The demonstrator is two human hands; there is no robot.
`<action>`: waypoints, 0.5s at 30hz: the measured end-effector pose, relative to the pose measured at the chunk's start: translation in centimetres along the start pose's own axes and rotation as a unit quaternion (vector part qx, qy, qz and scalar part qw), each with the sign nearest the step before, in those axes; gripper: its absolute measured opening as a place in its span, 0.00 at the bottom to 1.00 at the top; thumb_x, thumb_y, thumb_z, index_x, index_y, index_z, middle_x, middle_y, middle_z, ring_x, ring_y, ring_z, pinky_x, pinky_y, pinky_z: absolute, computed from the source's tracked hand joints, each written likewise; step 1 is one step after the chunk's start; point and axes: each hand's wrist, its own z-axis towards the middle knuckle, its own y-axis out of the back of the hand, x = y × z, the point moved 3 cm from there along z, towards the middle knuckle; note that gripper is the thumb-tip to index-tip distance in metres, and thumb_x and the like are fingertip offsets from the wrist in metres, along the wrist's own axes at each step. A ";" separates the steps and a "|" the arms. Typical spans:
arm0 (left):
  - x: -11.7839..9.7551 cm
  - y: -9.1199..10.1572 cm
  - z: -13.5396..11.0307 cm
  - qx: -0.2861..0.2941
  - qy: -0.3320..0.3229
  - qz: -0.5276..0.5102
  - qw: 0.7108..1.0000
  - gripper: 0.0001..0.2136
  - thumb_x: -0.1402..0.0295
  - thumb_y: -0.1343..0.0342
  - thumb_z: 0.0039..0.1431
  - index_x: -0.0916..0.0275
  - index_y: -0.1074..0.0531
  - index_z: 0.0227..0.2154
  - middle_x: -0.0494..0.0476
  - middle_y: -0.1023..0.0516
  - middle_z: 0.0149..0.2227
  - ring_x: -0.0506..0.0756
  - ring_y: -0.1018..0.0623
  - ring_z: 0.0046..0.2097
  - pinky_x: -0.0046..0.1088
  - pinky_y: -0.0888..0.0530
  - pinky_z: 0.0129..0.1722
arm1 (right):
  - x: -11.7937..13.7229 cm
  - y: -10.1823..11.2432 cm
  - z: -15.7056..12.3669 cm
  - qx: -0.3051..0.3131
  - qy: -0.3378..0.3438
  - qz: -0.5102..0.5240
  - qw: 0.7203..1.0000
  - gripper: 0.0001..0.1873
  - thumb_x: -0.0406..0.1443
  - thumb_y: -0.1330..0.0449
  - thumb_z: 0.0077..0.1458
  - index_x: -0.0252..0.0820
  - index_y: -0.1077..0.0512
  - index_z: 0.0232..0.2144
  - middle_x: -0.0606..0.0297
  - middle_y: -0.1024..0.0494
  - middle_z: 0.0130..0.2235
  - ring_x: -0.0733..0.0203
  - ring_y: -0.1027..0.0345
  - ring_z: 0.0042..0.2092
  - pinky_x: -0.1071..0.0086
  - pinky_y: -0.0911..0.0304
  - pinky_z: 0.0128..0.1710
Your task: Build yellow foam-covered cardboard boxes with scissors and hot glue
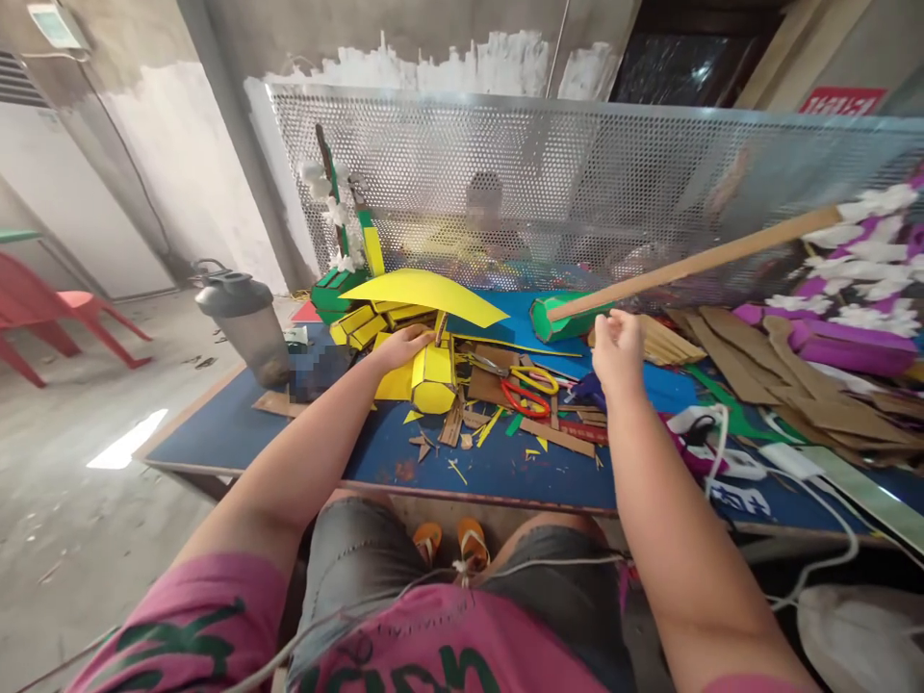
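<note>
Head view: my left hand (405, 348) sits at yellow block (434, 390) on blue table (194, 438), left of centre, probably steadying it; firmness can't tell. My right hand (619, 348), fingers curled, beside green block (561, 327); whether gripping, can't tell.

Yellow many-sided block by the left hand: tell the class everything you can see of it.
The yellow block is a short prism with flat facets, one end facing the wearer. It looks like paper or card, with thin brown lines along some edges. It lies on its side on the blue table. A short brown stick rises at its far end, below a curved yellow sheet. The left hand is at its far left; exact contact is unclear.
</note>
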 end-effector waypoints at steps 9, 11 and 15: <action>0.9 -0.1 0.4 0.000 0.014 0.013 1.000 0.36 0.31 0.45 0.67 0.55 0.15 0.59 0.62 0.11 0.60 0.67 0.14 0.61 0.41 0.22 0.67 | -0.1 0.5 0.7 -0.046 -0.091 -0.039 0.994 0.21 0.51 0.32 0.61 0.49 0.31 0.48 0.54 0.22 0.56 0.46 0.23 0.58 0.47 0.24 0.62; 0.7 0.1 0.4 -0.002 0.014 0.019 1.000 0.36 0.31 0.45 0.67 0.54 0.15 0.60 0.62 0.11 0.62 0.69 0.15 0.63 0.41 0.23 0.69 | 0.0 0.9 0.7 -0.038 -0.083 -0.141 0.986 0.21 0.48 0.32 0.60 0.47 0.28 0.51 0.48 0.24 0.62 0.40 0.29 0.67 0.41 0.34 0.72; 0.2 0.3 0.0 -0.005 0.013 0.022 1.000 0.36 0.31 0.44 0.67 0.55 0.15 0.59 0.61 0.12 0.63 0.73 0.18 0.67 0.40 0.22 0.69 | 0.3 0.3 0.0 0.111 -0.087 -0.215 0.966 0.27 0.48 0.32 0.62 0.45 0.26 0.59 0.43 0.24 0.66 0.35 0.31 0.69 0.42 0.36 0.73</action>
